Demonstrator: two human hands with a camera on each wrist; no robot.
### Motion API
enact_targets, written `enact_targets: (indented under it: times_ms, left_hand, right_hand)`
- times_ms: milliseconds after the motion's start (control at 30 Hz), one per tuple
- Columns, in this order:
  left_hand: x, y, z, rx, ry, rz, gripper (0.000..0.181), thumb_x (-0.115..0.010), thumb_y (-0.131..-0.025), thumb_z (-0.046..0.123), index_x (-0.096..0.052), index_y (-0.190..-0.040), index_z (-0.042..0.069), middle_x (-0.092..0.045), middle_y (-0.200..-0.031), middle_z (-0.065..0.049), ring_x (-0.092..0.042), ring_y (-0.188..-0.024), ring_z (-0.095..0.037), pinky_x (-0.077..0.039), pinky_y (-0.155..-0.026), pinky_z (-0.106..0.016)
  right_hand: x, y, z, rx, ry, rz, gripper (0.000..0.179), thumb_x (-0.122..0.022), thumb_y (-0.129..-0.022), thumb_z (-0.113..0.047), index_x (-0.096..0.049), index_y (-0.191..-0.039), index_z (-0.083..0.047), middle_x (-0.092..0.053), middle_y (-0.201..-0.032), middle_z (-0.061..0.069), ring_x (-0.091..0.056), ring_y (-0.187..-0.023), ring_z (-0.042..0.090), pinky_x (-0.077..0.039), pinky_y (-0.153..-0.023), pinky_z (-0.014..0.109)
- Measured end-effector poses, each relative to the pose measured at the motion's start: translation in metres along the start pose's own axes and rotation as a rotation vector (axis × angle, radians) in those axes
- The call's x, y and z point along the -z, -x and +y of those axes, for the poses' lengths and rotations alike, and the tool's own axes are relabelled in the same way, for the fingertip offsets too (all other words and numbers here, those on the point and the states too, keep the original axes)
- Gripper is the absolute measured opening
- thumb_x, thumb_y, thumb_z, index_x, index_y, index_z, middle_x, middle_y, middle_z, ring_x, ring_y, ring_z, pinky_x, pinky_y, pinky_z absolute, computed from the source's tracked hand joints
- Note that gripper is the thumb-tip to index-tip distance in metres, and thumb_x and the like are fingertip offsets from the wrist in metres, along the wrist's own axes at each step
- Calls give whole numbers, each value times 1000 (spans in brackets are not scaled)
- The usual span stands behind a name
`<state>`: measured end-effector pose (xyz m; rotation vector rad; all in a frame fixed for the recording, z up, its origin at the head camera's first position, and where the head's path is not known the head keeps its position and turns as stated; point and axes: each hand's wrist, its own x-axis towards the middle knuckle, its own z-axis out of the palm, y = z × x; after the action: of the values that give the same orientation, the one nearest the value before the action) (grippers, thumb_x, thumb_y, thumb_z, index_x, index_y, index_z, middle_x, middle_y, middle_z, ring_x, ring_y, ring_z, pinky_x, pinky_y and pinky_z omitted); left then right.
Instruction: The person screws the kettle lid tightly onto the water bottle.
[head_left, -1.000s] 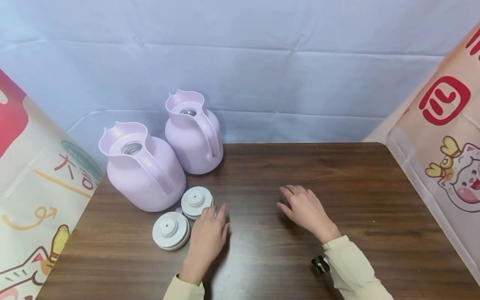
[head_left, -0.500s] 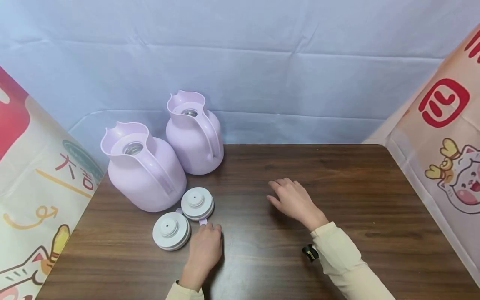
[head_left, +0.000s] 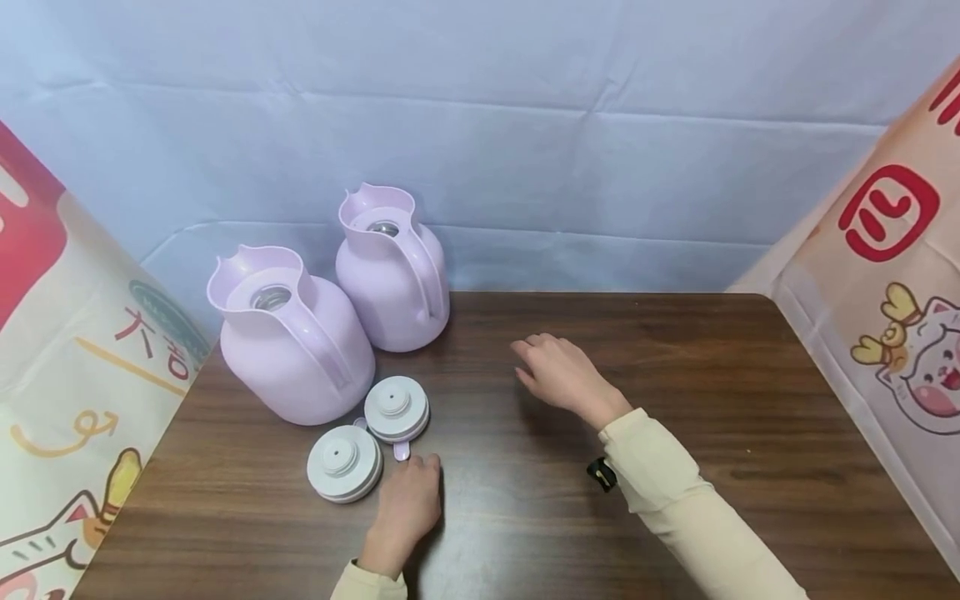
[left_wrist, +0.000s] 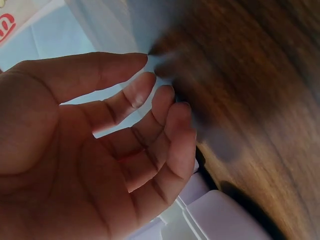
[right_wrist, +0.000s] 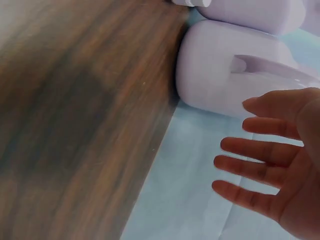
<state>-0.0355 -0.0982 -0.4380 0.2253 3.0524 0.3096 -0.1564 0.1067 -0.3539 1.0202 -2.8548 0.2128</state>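
Note:
My left hand (head_left: 409, 503) is low over the table just in front of two white lids. Its fingers are loosely bent with nothing between them, as the left wrist view shows. The nearer lid (head_left: 343, 463) lies to its left. Beyond its fingertips is the farther lid (head_left: 396, 408), with a lilac tab pointing toward the hand. My right hand (head_left: 564, 373) hangs above the table, fingers relaxed and apart, holding nothing. To its left stands the rear lilac jug (head_left: 390, 283), lidless. The front lilac jug (head_left: 296, 350) stands beside that one, also with its mouth uncovered.
The dark wooden table (head_left: 660, 350) ends at a pale blue cloth backdrop (head_left: 525, 167). Printed cartoon cloths hang at the left (head_left: 90, 375) and right (head_left: 885, 275). A small black object (head_left: 602, 473) sits at the right sleeve.
My left hand has drawn back from the farther lid, uncovering its tab, and its fingers have bent. My right hand has moved left and away from me, closer to the rear jug.

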Motion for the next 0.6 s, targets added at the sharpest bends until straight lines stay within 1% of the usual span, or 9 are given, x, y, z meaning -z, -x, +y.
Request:
enact_targets:
  times_ms: [100, 267, 467, 533, 600]
  left_hand:
    - [0, -1, -1, 6, 11, -6, 12, -59, -74, -2, -56, -85, 0, -54, -73, -15, -56, -67, -31, -45, -55, -43]
    - [1, -1, 0, 49, 28, -51, 14, -59, -74, -2, -58, -88, 0, -56, -76, -15, -57, -68, -32, -46, -56, -44]
    - [1, -1, 1, 60, 28, -44, 15, -61, -72, -3, -56, -86, 0, -56, -77, -14, -57, -71, -32, -46, -58, -45]
    - [1, -2, 1, 70, 26, -52, 17, -62, -71, -3, -57, -87, 0, -56, -79, -14, -57, -73, -32, -46, -59, -45]
    - [1, -2, 1, 80, 26, -61, 19, -63, -71, -3, -57, -88, 0, -57, -80, -15, -57, -75, -32, -46, -60, -45]
  right_hand:
    - [5, -13, -2, 24, -25, -18, 27, -62, -85, -11, -62, -109, 1, -64, -96, 13, -61, -84, 26, -49, -66, 36]
    - [14, -35, -6, 35, -91, -58, 29, -60, -86, -8, -60, -113, 2, -63, -99, 14, -61, -88, 26, -49, -71, 35]
    - [24, -60, -9, 33, -163, -104, 30, -58, -86, -5, -58, -116, 3, -62, -107, 17, -59, -97, 27, -48, -80, 36]
    - [27, -68, -11, 42, -183, -112, 32, -58, -86, -4, -57, -117, 4, -61, -109, 17, -59, -99, 27, -46, -83, 36]
    - [29, -76, -13, 57, -195, -110, 32, -58, -85, -2, -57, -116, 4, -62, -108, 17, -58, -99, 27, -46, -83, 36]
